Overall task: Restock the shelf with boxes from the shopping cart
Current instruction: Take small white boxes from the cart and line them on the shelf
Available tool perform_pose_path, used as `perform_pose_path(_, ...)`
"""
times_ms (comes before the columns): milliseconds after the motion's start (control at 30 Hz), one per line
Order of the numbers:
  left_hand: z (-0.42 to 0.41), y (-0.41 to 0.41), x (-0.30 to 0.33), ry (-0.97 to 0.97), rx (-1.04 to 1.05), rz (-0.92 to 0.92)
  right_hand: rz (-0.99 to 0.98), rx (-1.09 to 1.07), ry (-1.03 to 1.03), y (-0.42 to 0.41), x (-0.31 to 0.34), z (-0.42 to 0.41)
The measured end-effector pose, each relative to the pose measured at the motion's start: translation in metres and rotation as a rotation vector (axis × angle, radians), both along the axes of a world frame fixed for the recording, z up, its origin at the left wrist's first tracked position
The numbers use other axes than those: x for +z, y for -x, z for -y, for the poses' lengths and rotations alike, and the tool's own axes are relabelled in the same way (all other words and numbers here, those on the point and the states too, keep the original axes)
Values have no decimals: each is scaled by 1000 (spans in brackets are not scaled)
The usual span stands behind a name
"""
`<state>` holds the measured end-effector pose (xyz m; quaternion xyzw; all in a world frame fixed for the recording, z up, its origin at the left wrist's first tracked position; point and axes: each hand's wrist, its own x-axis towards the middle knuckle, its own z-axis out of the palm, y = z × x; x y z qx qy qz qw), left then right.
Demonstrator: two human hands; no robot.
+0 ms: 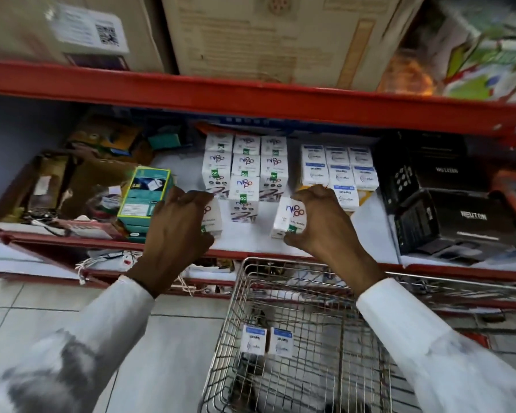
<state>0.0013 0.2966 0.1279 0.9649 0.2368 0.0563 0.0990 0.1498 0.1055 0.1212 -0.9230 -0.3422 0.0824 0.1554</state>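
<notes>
Both grips clenched, arms fwd

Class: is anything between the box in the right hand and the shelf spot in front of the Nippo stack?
Nothing visible. The right hand holds a Nippo box over bare white shelf, right of the Nippo stack.

shelf: red edge | boxes: white, green patch | sleeves: white | cart: silver wire

Two hands, each gripping one white box. Two blue-topped boxes in cart. Nine stacked blue-topped boxes far right on shelf.
</notes>
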Motion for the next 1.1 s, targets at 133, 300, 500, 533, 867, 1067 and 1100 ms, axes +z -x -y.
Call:
perform_pose_path(133,-23,-21,-17,-28,-15,-8,100,6,45,-14,-15,-25)
perform_pose_path(300,-35,-42,-35,-33,-44,-14,128,22,99,-29,-31,-45)
perform_pose_path(500,-42,-55,-45,-10,-61,-14,92,24,85,-42,-42,-56)
perform_pose_path(533,-42,-56,-44,-4,-62,-15,75,30,80,-45,-43,-57)
perform_pose_path(867,-40,-57,-41,59,-52,-7,-12,74,49,-54,-41,-63)
perform_pose_path(1067,-45,-57,-52,41,-95,-57,50,110,73,-50,-42,-59)
perform_pose_path(1100,-47,-56,-53,39,-109,-81,62,118,79,-48,-42,-57)
